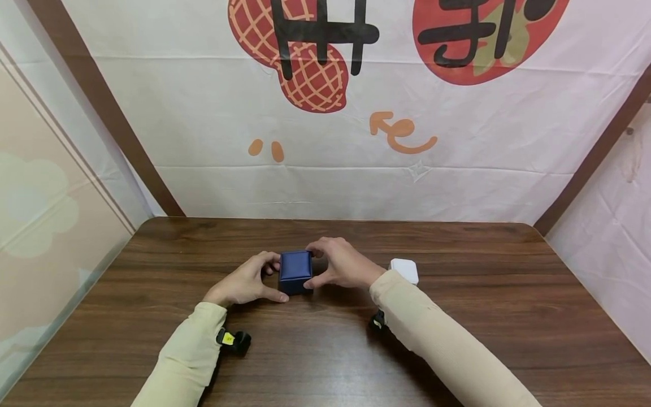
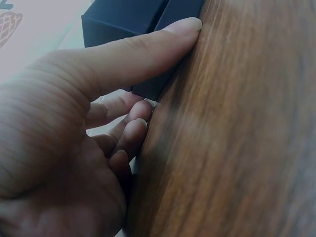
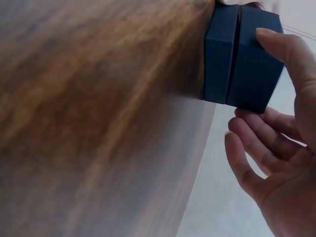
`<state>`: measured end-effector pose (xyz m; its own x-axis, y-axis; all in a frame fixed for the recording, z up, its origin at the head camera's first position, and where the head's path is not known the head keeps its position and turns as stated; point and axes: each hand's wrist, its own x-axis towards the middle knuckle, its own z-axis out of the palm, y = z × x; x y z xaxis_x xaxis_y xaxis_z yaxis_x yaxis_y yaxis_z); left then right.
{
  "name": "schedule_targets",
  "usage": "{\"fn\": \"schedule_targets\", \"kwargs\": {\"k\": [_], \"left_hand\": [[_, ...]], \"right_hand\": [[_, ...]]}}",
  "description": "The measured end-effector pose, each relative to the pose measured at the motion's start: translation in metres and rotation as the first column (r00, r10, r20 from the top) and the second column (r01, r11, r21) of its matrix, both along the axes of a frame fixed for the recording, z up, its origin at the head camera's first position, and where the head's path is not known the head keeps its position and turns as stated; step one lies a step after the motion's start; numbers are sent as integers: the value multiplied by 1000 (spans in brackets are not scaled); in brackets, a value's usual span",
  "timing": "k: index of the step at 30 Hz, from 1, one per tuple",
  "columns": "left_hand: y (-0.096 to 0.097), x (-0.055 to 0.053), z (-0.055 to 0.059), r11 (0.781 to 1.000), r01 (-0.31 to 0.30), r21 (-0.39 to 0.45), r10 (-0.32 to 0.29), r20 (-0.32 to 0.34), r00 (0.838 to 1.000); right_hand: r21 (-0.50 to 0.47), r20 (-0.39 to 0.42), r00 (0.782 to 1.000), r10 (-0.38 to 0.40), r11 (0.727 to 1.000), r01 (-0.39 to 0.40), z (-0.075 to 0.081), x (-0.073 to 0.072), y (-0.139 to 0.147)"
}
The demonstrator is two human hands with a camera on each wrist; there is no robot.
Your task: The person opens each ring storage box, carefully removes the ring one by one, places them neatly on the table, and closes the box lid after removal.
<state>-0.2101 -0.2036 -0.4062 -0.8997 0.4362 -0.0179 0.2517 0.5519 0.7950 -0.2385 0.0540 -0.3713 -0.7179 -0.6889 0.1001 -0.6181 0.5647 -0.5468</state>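
A small dark blue hinged box, like a ring box (image 1: 295, 270), sits on the wooden table between both hands, its lid down. In the left wrist view a thin seam runs between the lid and base of the box (image 2: 116, 19). My left hand (image 1: 247, 281) holds its lower part from the left, thumb along the front of the base and fingers curled at the far side. From the right, my right hand (image 1: 346, 263) grips the lid; its thumb presses the lid's front in the right wrist view, and the fingertips touch the back of the box (image 3: 256, 64).
A small white rounded case (image 1: 405, 270) lies right of the right wrist, partly hidden by the sleeve. The brown wooden table (image 1: 325, 362) reaches back to a printed cloth wall (image 1: 325, 186). Black straps with small devices (image 1: 235, 340) sit at both wrists.
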Motion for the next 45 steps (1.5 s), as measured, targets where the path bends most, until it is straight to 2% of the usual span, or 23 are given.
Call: {"fn": "schedule_targets", "kwargs": {"k": [4, 11, 23, 32, 39, 45], "left_hand": [[0, 1, 0, 1000, -8, 1, 8, -3, 1000], [1, 2, 0, 1000, -16, 0, 16, 1, 1000], [1, 3, 2, 1000, -4, 3, 4, -4, 1000], [1, 4, 3, 1000, -14, -10, 14, -10, 1000], [0, 3, 1, 1000, -5, -11, 5, -19, 1000], [0, 3, 0, 1000, -3, -14, 3, -29, 1000]], "right_hand": [[-31, 48, 999, 12, 999, -11, 3, -5, -1], [-19, 141, 990, 5, 1000, -2, 10, -13, -1], [-20, 272, 962, 24, 1000, -20, 16, -30, -2], [-47, 383, 924, 10, 999, 8, 14, -39, 1], [-107, 487, 873, -4, 992, 64, 5, -42, 2], [-105, 538, 842, -45, 987, 120, 0, -43, -1]]}}
